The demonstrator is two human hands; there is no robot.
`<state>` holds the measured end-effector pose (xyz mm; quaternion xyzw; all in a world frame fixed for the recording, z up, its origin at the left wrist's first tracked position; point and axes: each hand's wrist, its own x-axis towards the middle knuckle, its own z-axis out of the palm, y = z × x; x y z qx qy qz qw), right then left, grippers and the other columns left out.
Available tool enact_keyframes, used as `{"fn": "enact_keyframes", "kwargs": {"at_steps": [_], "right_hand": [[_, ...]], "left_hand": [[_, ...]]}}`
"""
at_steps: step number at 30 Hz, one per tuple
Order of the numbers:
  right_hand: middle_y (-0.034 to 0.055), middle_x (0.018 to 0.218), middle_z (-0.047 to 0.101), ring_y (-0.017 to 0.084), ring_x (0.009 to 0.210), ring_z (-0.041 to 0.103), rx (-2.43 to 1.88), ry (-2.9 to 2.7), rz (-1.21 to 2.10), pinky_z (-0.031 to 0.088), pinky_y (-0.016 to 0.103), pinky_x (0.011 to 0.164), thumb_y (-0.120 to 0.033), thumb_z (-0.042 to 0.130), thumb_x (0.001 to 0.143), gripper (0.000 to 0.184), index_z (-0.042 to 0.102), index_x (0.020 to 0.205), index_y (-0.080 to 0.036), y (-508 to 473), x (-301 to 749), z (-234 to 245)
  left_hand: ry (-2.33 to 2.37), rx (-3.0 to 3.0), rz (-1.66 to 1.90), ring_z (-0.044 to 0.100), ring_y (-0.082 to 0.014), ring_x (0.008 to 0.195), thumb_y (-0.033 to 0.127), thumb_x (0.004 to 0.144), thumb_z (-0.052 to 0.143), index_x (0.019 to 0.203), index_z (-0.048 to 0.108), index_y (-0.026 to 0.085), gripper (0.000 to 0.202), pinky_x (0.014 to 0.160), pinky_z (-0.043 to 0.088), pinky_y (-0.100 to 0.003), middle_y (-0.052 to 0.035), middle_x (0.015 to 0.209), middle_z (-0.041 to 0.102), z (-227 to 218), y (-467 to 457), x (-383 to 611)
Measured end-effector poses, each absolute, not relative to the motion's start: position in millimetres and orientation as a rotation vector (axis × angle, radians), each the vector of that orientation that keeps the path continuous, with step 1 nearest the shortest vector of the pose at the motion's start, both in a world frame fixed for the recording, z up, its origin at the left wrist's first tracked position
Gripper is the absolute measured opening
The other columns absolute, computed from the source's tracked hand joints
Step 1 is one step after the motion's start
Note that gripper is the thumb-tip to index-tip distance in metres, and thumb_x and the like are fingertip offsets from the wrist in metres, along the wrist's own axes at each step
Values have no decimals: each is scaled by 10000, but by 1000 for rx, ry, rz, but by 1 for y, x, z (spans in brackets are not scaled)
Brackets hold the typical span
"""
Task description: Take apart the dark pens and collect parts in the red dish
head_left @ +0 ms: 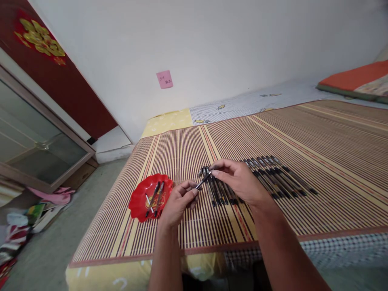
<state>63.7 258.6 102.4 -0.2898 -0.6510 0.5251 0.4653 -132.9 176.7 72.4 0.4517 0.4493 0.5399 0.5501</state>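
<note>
Between my two hands is a dark pen (202, 181), slanting up to the right above the bamboo mat. My left hand (182, 200) pinches its lower end, and the fingertips of my right hand (238, 178) close on its upper end. Behind and below my right hand lies a row of black pens (274, 178), side by side on the mat; my hand hides part of the row. To the left of my left hand sits a red scalloped plate (138, 198). It holds two black pens (159, 198) and a thin white stick-like piece (148, 200).
The striped bamboo mat (188, 149) covers a bed against a white wall with a pink note (164, 79). An orange folded cloth (354, 79) lies at the far right. On the left are a glass-paned door (39, 137) and clothes (21, 230) on the floor.
</note>
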Motion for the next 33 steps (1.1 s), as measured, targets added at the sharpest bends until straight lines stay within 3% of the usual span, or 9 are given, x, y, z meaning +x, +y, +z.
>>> {"fn": "enact_keyframes", "kwargs": {"at_steps": [5,11,19,25,33], "right_hand": [[28,808,688,184,784,642,-747,-1600,1220,511,322,733,-432,667,883,226,693,842,-211,260,64,100],[66,1027,749,216,1001,690,-702,-1630,1316,522,371,928,-332,682,843,221,731,1019,-208,260,64,102],[38,850,711,188,826,666,-725,-1609,1273,530,334,785,-409,688,847,211,701,873,-200,259,61,101],[66,993,749,205,967,689,-674,-1617,1321,528,358,906,-349,687,830,217,730,979,-197,258,61,102],[35,838,701,182,810,646,-726,-1638,1242,509,330,772,-386,698,835,195,698,854,-192,259,60,100]], "left_hand": [[1061,1062,1276,447,-54,561,330,850,752,922,652,166,205,496,326,-178,33,735,536,70,178,-135],[1068,1075,1252,441,-59,555,338,863,741,923,646,174,198,493,318,-174,41,694,528,69,178,-136],[1076,1062,1266,468,-72,616,321,818,776,890,660,158,213,519,356,-177,26,737,536,74,177,-132],[1070,1081,1277,495,-76,637,323,837,762,913,681,154,202,542,386,-183,10,778,575,73,178,-132],[992,1111,1235,552,-90,632,278,827,776,877,666,154,173,587,459,-205,17,713,598,71,178,-133]]}}
